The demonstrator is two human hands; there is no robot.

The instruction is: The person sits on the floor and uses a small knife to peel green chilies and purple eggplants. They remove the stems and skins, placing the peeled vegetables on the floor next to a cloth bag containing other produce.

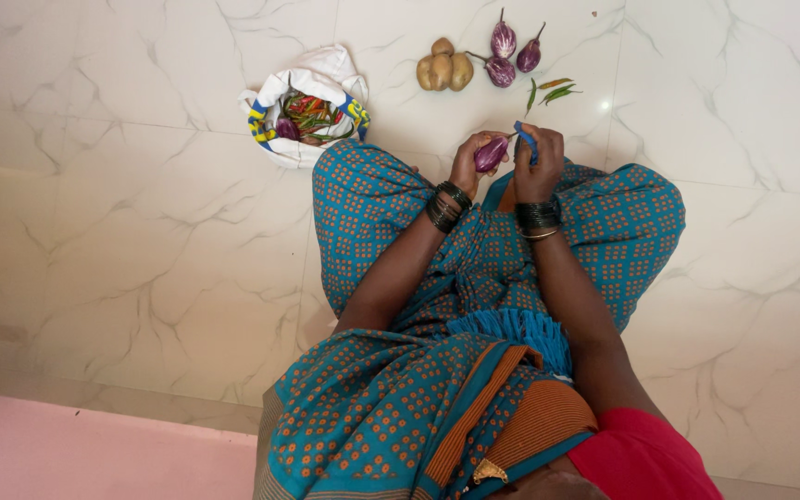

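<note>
Holding small purple eggplant (491, 154) over lap, left hand (468, 163) wraps it; right hand (539, 159) grips blue-handled tool (525, 136) at its stem end. Three eggplants (509, 56), potatoes (444, 68), chillies (552, 91) lie untouched on far floor (122, 231); bag (309, 102) far left, part full.

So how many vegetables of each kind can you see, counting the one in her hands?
Eggplants: 4, three on the floor, one in the left hand
Potatoes: 3
Loose green chillies: 3
Total: 10; those in the bag are too heaped to count.
</note>
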